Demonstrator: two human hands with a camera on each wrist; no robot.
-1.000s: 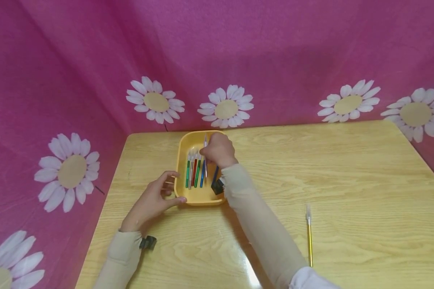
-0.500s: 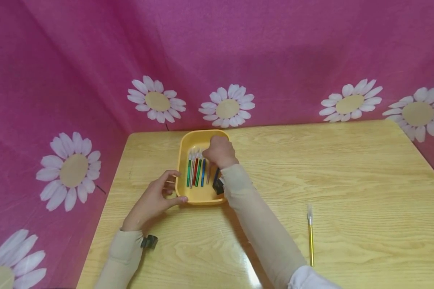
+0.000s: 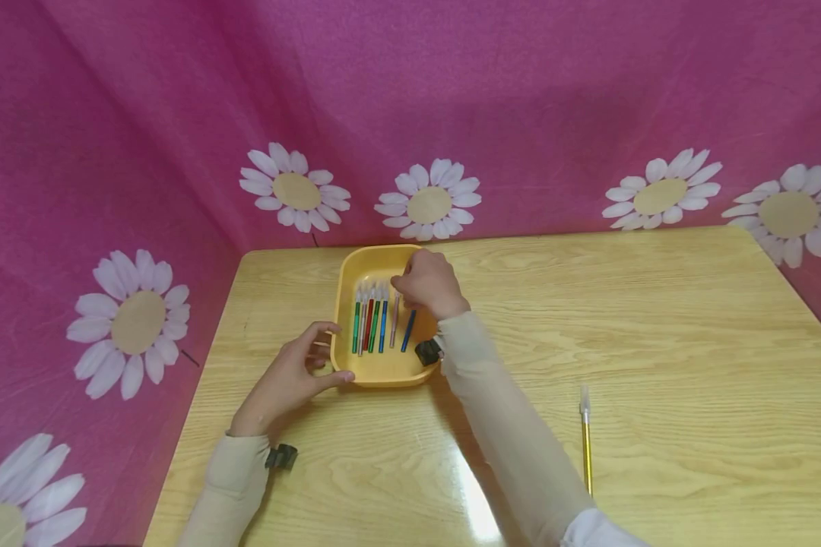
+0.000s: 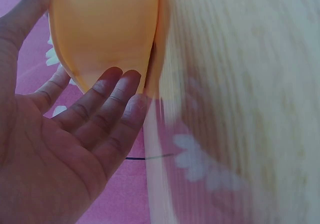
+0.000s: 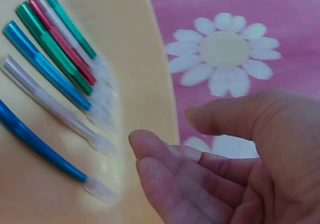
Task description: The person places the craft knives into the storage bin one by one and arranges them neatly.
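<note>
A yellow tray (image 3: 386, 372) lies at the back left of the table in the head view. Several capped craft knives lie side by side in it, including a pale pink knife (image 3: 394, 325) and a blue knife (image 3: 408, 331) at its right. My right hand (image 3: 432, 282) is over the tray's far right part; in the right wrist view its thumb and fingers are apart, holding nothing, near the clear caps. My left hand (image 3: 287, 380) touches the tray's left side and near left corner, its fingers (image 4: 102, 119) loosely bent against the outer wall in the left wrist view.
A yellow-handled craft knife (image 3: 587, 448) with a clear cap lies alone on the wooden table (image 3: 691, 342), right of my right forearm. Pink flowered cloth (image 3: 534, 152) hangs along the back and left table edges.
My right hand lowered the pale pink craft knife into the tray and released it beside the others. It then moved slightly right. My left hand stays at the tray.
</note>
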